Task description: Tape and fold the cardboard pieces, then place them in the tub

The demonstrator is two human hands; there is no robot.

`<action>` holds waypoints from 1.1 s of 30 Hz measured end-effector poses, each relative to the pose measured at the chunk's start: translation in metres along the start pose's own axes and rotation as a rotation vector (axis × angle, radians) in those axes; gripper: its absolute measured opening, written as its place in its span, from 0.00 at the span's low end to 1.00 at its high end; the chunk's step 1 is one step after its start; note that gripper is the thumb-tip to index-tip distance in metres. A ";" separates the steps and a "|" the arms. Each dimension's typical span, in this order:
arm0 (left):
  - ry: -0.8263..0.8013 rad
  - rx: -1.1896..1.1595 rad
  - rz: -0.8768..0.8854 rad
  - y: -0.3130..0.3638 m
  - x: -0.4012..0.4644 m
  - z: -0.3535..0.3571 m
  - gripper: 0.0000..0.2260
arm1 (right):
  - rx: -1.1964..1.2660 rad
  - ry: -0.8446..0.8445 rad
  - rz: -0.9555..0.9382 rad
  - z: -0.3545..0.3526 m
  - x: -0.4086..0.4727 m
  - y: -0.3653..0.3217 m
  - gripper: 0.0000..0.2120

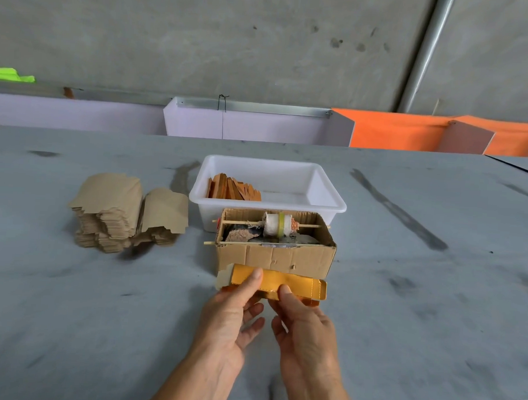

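Your fingers [255, 276] of both hands pinched a flat gold-faced cardboard piece [283, 280], left hand [227, 313] beside right hand [300, 319], just above the grey bench [101, 298], in front of a brown cardboard tape box [274, 254]. The white plastic tub [326, 190] sat behind. A loose pinch could have skewed the fold.

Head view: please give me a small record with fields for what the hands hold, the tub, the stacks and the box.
held piece: gold cardboard piece, pinched by left hand and right hand
tub: white tub, folded orange pieces at its left side
stacks: brown cardboard stacks, left of the tub
box: open cardboard box before the tub, tape roll on a stick
surface: grey table
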State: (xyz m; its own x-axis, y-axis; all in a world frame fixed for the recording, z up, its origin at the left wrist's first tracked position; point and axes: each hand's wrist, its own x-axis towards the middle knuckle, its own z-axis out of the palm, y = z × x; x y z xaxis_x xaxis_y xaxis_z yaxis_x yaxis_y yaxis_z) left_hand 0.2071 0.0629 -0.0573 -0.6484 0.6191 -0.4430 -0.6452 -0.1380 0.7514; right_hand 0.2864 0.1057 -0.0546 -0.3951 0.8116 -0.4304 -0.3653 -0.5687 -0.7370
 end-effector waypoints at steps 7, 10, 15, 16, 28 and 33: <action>0.017 0.021 0.066 -0.007 0.001 0.003 0.05 | -0.017 -0.049 0.008 0.001 0.004 -0.001 0.06; -0.013 0.041 0.075 -0.007 0.001 0.002 0.04 | -0.013 -0.032 -0.009 0.003 0.007 -0.001 0.08; -0.019 0.083 0.099 -0.007 0.002 -0.003 0.05 | 0.002 0.003 -0.029 0.006 0.012 0.002 0.04; -0.022 0.085 0.101 -0.007 0.001 -0.003 0.06 | 0.003 0.008 -0.033 0.006 0.012 0.003 0.05; -0.089 0.056 0.013 0.000 -0.002 0.007 0.06 | -0.066 0.017 -0.086 0.005 0.012 -0.006 0.05; -0.009 0.024 0.104 0.002 0.000 0.008 0.07 | -0.012 -0.060 -0.039 0.000 0.012 -0.013 0.02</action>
State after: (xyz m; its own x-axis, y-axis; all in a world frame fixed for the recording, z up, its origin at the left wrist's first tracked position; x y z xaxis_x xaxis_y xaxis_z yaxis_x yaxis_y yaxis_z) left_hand 0.2089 0.0690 -0.0518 -0.7078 0.6092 -0.3577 -0.5648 -0.1837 0.8045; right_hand 0.2865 0.1224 -0.0503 -0.4304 0.8234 -0.3697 -0.3713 -0.5349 -0.7590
